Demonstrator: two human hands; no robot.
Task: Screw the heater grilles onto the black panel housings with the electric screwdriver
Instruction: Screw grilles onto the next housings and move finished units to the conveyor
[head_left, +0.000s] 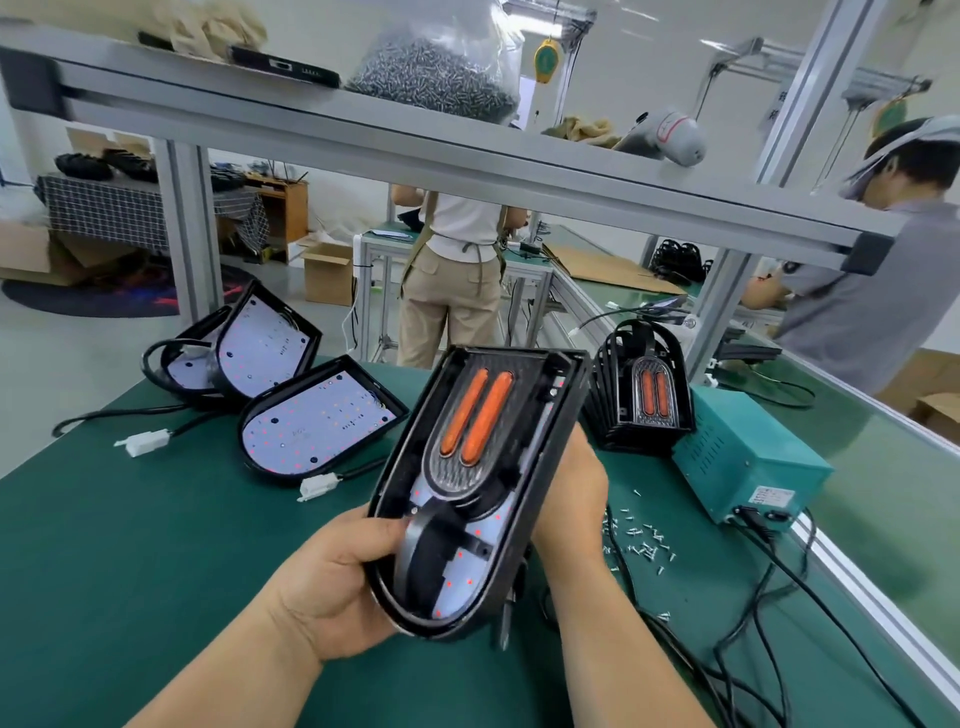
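Both hands hold one black panel housing (478, 483) tilted above the green table (130, 545), its open side facing the camera. The left hand (337, 582) clasps the rounded lower edge, thumb over the rim. The right hand (569, 499) grips the right side from behind, fingers hidden. The heater grille (472, 421) with two orange elements sits inside. More open housings (317, 415) lie left; loose screws (641, 540) lie right, near a teal power box (748, 462).
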